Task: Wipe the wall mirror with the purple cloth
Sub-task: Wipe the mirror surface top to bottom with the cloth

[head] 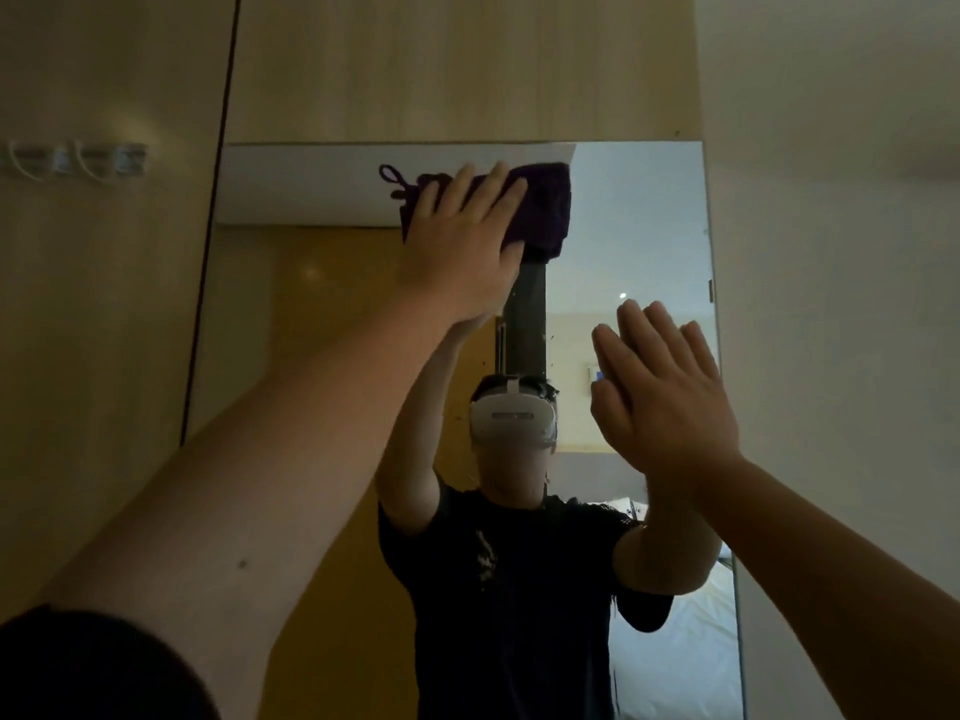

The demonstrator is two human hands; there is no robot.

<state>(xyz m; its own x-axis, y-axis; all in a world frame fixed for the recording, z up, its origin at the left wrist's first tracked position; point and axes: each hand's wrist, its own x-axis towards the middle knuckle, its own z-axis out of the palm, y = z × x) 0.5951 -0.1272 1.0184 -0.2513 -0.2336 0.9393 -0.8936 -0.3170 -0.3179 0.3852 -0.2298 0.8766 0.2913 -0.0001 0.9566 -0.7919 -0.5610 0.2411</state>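
The wall mirror (311,314) hangs straight ahead, set in a pale wooden panel. My left hand (462,252) is raised high and presses the purple cloth (545,210) flat against the glass near the mirror's top edge. The cloth is dark purple with a small loop at its left corner. My right hand (660,397) is held up flat with fingers together, at or just off the glass near the mirror's right side, holding nothing. The mirror reflects a person in a dark shirt with a white headset.
Wooden panelling (457,65) runs above and left of the mirror. Two white wall hooks (78,158) sit at the left. A plain white wall (841,252) borders the mirror's right edge. A bed shows in the reflection at the lower right.
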